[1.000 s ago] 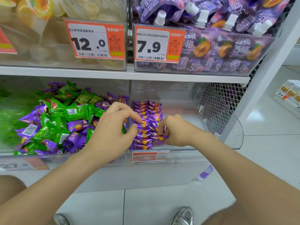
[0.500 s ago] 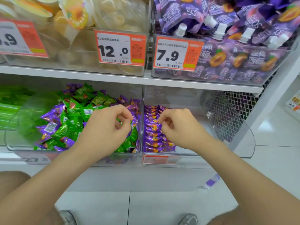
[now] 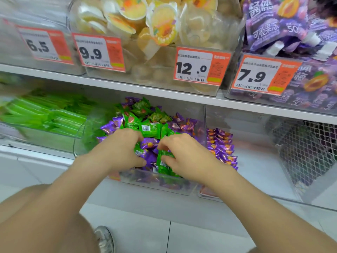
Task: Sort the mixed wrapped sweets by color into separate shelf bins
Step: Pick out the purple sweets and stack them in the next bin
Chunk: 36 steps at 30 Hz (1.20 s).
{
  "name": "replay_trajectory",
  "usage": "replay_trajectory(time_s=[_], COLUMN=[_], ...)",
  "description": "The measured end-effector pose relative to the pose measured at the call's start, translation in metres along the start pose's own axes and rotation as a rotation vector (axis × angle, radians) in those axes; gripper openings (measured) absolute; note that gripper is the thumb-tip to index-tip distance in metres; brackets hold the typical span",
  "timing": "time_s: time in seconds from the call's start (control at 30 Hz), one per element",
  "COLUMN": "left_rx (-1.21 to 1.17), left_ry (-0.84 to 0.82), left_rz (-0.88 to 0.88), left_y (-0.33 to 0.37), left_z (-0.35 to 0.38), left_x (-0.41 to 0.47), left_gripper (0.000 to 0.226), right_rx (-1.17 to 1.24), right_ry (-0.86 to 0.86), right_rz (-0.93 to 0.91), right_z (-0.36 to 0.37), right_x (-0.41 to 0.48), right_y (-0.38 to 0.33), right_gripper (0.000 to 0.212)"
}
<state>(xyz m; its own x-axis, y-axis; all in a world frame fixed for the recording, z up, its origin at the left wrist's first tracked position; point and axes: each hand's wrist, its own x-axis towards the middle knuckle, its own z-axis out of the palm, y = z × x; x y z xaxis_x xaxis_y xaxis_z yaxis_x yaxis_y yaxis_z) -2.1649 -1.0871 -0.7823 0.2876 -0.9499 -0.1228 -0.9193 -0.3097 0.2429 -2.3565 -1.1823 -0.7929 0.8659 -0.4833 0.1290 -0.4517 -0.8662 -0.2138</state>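
Head view: on our far left, the green bin (image 3: 45, 132) holds only green sticks (image 3: 54, 114). Next to it is the mixed bin (image 3: 155, 182). It is full of green sweets (image 3: 149, 128) and purple sweets (image 3: 184, 123), all jumbled up.

Our left hand (image 3: 120, 150) is down in this pile with its fingers curled. We cannot tell if it holds a sweet. Our right hand (image 3: 184, 157) is in the same bin, just beside the left one. It pinches a green sweet (image 3: 165, 166) between thumb and fingers.

To the right is the purple bin (image 3: 255, 170). A neat purple row (image 3: 221, 143) lies along its left side.

So we think only a small part of the job is done: some purple ones have their own home. Most of it is left, since lots of both colours wait in the mixed bin. The green sweet in our right hand has not gone to any bin yet.
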Motion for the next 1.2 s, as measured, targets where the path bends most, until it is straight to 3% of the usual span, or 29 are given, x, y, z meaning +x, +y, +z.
replay_trajectory(time_s=[0.17,0.33,0.47,0.8,1.0,1.2], left_rx=[0.277,0.32,0.369,0.343,0.434,0.386], left_ry=[0.087,0.089,0.097,0.06,-0.067,0.141], left_rz=[0.023,0.082,0.049,0.132,0.165,0.23], left_y=[0.003,0.008,0.012,0.011,0.013,0.017], left_z=[0.01,0.01,0.015,0.014,0.012,0.012], left_x=[0.008,0.022,0.028,0.035,0.027,0.026], left_gripper=[0.048,0.059,0.062,0.067,0.05,0.034], right_rx=[0.0,-0.041,-0.155,0.397,0.439,0.526], right_ry=[0.04,0.02,0.042,0.359,0.419,0.429], right_rz=[0.047,0.226,0.24,0.264,0.24,0.284], right_z=[0.018,0.027,0.025,-0.007,-0.024,-0.03], right_x=[0.033,0.046,0.051,0.02,-0.003,-0.015], right_y=[-0.002,-0.002,-0.001,0.014,0.004,0.002], right_gripper=[0.025,0.051,0.036,0.028,0.035,0.034])
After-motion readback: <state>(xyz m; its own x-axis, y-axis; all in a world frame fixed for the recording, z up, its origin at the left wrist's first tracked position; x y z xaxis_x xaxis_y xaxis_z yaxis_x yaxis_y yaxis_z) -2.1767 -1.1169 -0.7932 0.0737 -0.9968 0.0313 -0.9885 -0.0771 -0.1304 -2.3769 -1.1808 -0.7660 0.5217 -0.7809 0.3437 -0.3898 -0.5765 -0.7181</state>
